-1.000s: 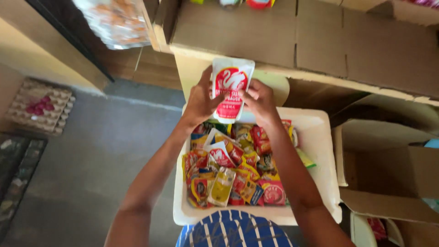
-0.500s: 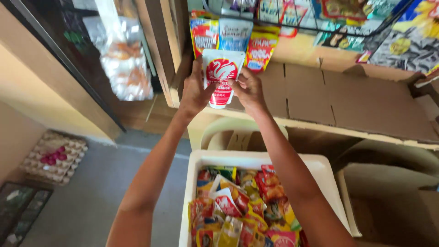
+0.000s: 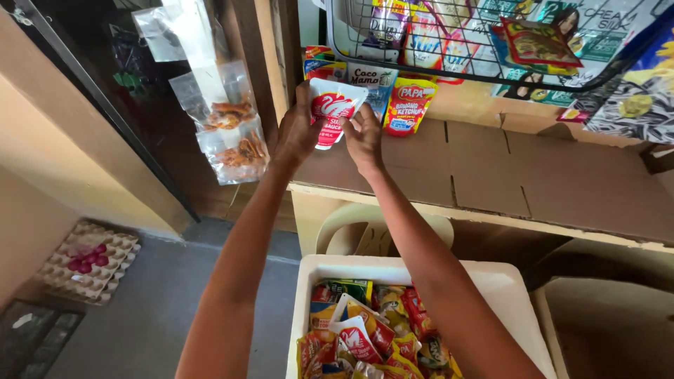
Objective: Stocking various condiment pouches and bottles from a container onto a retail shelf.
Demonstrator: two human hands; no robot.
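Since a second ago the white-and-red sauce pouch [image 3: 332, 112] has gone up from above the white foam box [image 3: 505, 281] to the shelf level, and the view has tilted up with it, so the wire basket [image 3: 449, 67] overhead now shows. The left hand [image 3: 296, 133] has its fingers closed on the pouch's left edge; the right hand [image 3: 364, 137] pinches its right edge, so both hands hold it upright just in front of a row of standing packets.

The shelf [image 3: 533, 175] is lined with flattened brown cardboard and runs along a wooden post. Below it stands a pale plastic chair [image 3: 351, 228], and the floor [image 3: 140, 316] is grey concrete. To the left on the floor lies a cardboard egg tray [image 3: 88, 260] with a few pink eggs.

Behind the pouch stand a blue-and-white packet [image 3: 375, 81], a yellow-and-red ketchup packet [image 3: 411, 105] to its right and a red-and-orange one [image 3: 319, 63] to its left. Clear bags of fried snacks [image 3: 232, 130] hang from the post. The foam box holds a heap of red, yellow and green sachets [image 3: 372, 333], among them more white-and-red pouches.
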